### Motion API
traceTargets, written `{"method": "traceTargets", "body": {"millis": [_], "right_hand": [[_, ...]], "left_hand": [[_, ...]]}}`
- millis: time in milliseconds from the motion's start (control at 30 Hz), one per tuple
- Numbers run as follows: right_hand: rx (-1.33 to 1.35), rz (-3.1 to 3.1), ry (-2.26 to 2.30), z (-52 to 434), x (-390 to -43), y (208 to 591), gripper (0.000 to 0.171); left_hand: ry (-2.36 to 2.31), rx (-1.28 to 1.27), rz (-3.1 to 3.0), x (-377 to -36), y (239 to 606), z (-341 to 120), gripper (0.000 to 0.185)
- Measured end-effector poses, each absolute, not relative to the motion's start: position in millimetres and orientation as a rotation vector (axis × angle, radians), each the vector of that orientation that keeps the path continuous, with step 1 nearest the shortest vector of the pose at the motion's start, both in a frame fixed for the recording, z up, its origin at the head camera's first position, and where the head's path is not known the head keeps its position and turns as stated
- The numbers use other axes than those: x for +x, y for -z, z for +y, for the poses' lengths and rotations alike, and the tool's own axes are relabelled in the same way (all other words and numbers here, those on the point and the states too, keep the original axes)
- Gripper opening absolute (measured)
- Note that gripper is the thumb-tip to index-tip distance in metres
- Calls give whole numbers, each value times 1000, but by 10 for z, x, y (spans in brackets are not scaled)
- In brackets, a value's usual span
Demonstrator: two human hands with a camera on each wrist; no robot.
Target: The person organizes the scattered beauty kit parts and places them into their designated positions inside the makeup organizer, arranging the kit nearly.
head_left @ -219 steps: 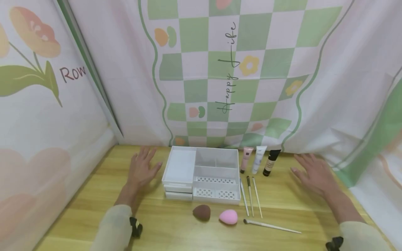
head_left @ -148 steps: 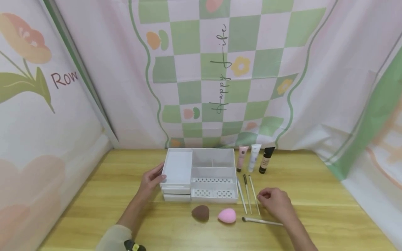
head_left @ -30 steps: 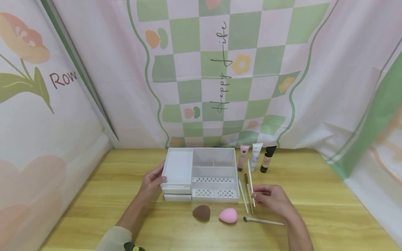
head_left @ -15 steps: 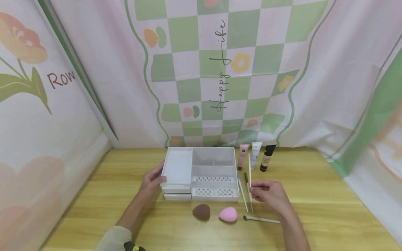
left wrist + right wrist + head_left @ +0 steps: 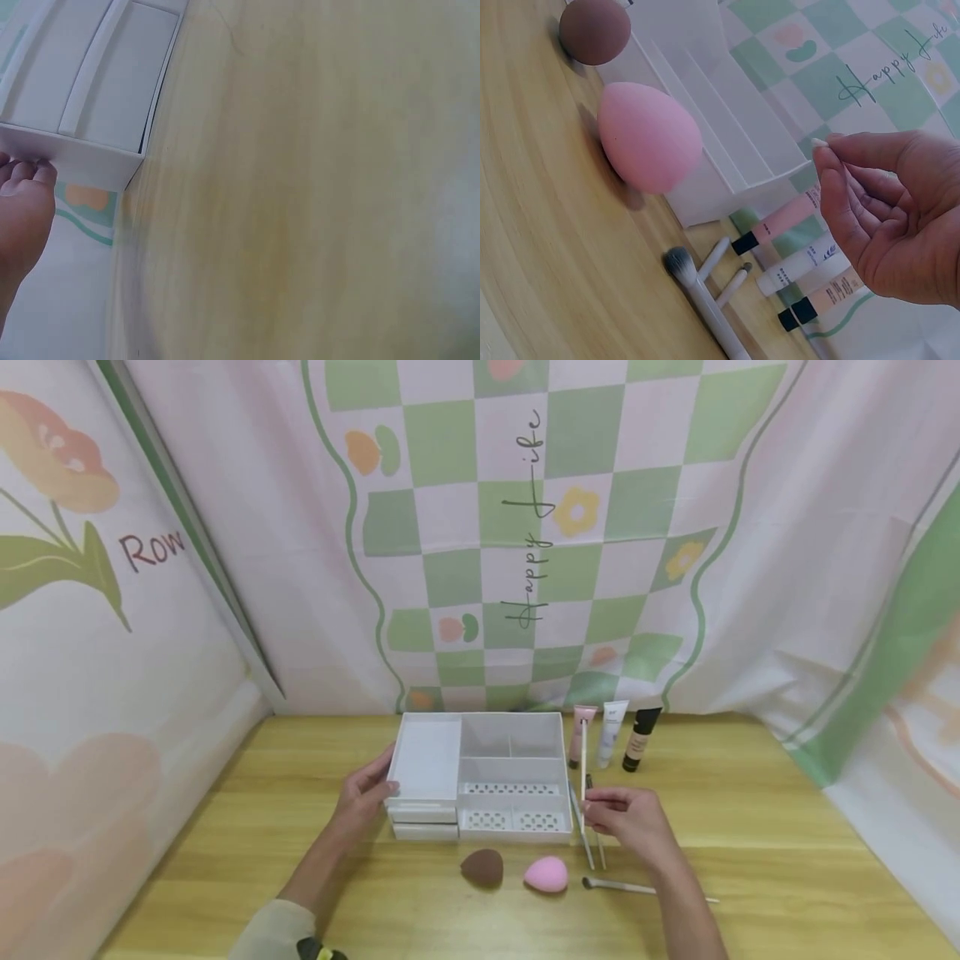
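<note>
In the head view my right hand [image 5: 628, 823] pinches a slim white makeup brush [image 5: 584, 760] between thumb and fingertips, tilted up off the table. The right wrist view shows only its pale end at the fingertips. My left hand [image 5: 362, 797] grips the left side of the white makeup organizer [image 5: 427, 760], thumb on its top edge. The right-hand compartments of the organizer hold nothing. Just below the right hand lie a white-handled brush [image 5: 588, 853] and a dark-tipped brush [image 5: 601, 853]. Another brush [image 5: 618, 886] lies crosswise nearer me, partly covered by the forearm.
A brown makeup sponge [image 5: 482, 867] and a pink makeup sponge [image 5: 546, 874] sit in front of the organizer. Behind the brushes stand a pink tube [image 5: 577, 739], a white tube [image 5: 611, 735] and a black-capped tube [image 5: 641, 740]. A patterned curtain [image 5: 510, 568] hangs at the back.
My right hand first picked the brush up from the table; over the last second it has carried it left, closer to the organizer's right side. The left hand moved onto the organizer earlier and stays there.
</note>
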State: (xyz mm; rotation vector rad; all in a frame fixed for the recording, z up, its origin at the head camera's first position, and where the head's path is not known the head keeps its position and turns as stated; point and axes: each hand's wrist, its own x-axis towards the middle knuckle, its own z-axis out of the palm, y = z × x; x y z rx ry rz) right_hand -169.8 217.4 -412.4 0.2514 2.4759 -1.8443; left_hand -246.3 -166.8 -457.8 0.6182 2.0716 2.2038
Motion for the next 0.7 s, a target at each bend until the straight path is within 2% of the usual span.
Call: {"method": "traceTargets", "body": {"millis": [700], "right_hand": [[102,2426,1850,1901,-1786,3996,37]], "left_hand": [[-2206,571,2045,-2464,4563,-1661,67]]}}
